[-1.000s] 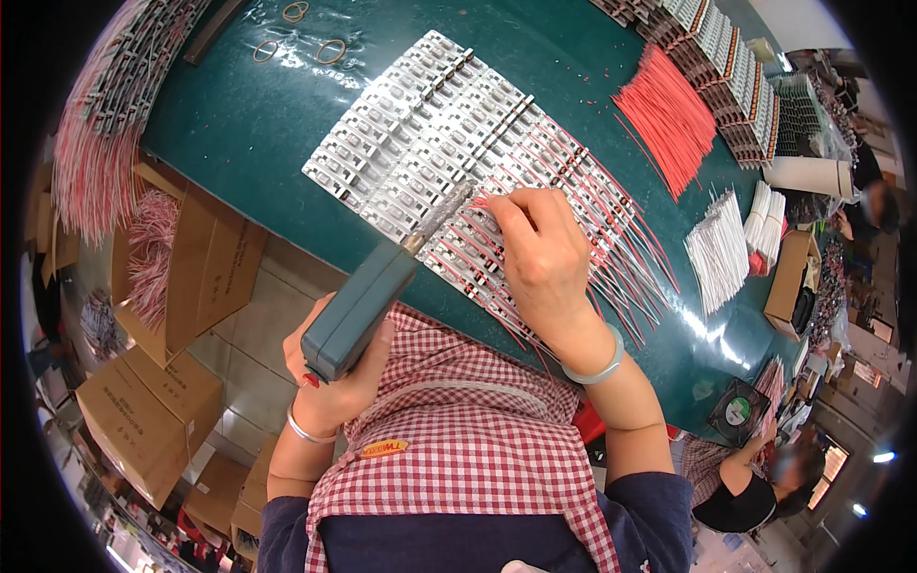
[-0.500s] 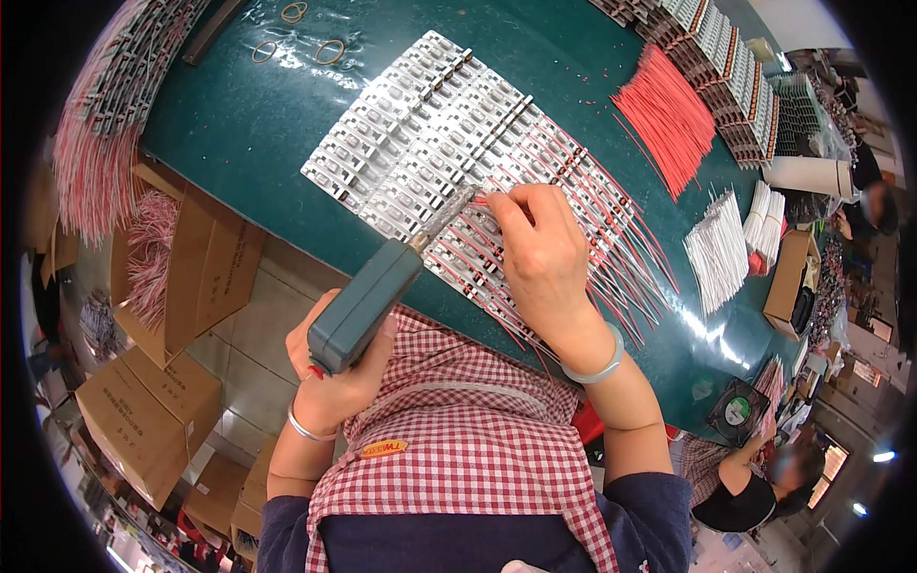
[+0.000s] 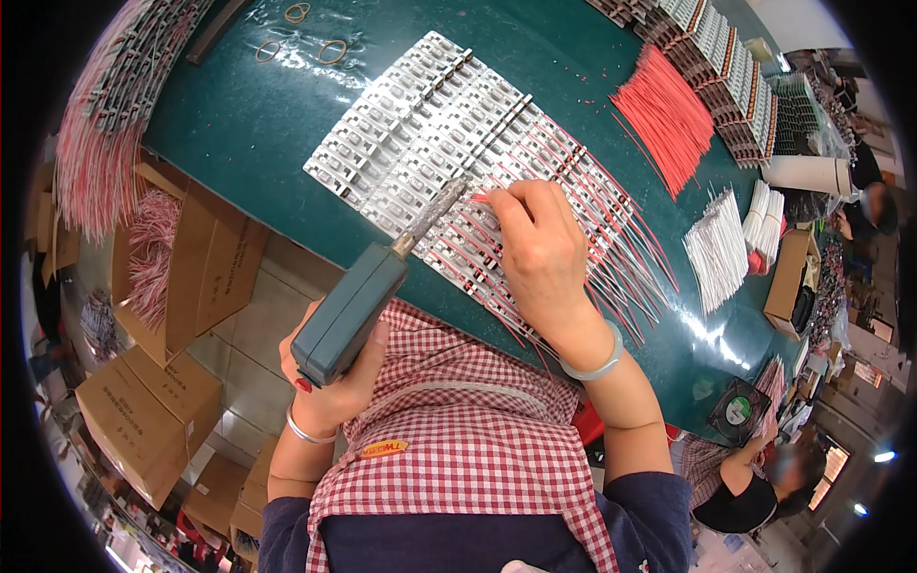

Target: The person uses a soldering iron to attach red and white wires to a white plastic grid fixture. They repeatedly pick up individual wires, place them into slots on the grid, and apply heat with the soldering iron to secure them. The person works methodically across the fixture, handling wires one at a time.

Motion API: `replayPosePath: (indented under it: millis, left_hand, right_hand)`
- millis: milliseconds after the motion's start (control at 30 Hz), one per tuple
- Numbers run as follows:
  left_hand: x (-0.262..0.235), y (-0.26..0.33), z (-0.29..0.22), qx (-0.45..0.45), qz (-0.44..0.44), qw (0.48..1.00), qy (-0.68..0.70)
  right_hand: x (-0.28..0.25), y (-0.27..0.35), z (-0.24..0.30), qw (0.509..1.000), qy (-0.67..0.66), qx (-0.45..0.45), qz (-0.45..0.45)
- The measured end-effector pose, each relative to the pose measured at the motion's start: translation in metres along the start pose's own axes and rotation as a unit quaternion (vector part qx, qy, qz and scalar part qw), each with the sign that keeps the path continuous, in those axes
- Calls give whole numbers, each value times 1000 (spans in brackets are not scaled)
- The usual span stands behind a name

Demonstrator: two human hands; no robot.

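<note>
My left hand [image 3: 334, 393] is wrapped round a dark teal soldering gun [image 3: 350, 311]. The gun's grey metal tip [image 3: 437, 212] slants up and to the right over rows of silvery metal parts [image 3: 411, 115] laid side by side on the table. My right hand [image 3: 541, 253] is pinched closed at a thin red wire [image 3: 480, 198], whose end shows just left of the fingertips. Red and white wires [image 3: 626, 272] lie across the right portion of the rows, partly under my right hand. The fingertips hide part of the wire.
The green tabletop [image 3: 239, 124] carries bundles of red wires [image 3: 666, 119] and white wires [image 3: 716, 253] on the right. Stacked metal parts [image 3: 731, 86] stand behind them. Cardboard boxes [image 3: 143, 411] are at the left. A small black fan [image 3: 737, 411] lies near a co-worker [image 3: 755, 477].
The soldering gun has drawn back down and to the left, so its tip is away from the wire end. My right hand stays almost in place.
</note>
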State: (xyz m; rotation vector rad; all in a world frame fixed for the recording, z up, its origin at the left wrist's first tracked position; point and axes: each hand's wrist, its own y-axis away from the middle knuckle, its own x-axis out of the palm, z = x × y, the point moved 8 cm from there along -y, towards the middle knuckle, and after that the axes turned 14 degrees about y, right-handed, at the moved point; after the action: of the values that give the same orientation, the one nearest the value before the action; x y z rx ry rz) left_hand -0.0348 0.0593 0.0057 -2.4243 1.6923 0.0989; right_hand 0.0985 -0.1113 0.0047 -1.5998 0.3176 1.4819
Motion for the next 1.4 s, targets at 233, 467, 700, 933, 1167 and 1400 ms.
replayPosePath:
  millis: [233, 467, 700, 933, 1167, 1400]
  left_hand:
    - [-2, 3, -1, 9, 0, 1000, -18]
    - [-1, 5, 4, -9, 11, 1000, -3]
    - [1, 4, 6, -20, 15, 1000, -12]
    - [2, 3, 5, -34, 18, 999, -19]
    - [-6, 11, 8, -20, -19, 1000, -9]
    - [-9, 12, 5, 4, -38, 999, -8]
  right_hand:
    - [-7, 7, 6, 1000, -12, -6, -22]
    - [0, 9, 7, 1000, -30, -3, -9]
    - [0, 8, 8, 1000, -27, -1, -7]
    - [0, 6, 9, 1000, -13, -6, -8]
    - [0, 7, 8, 1000, -10, -11, -8]
    - [-2, 6, 9, 1000, -17, 4, -19]
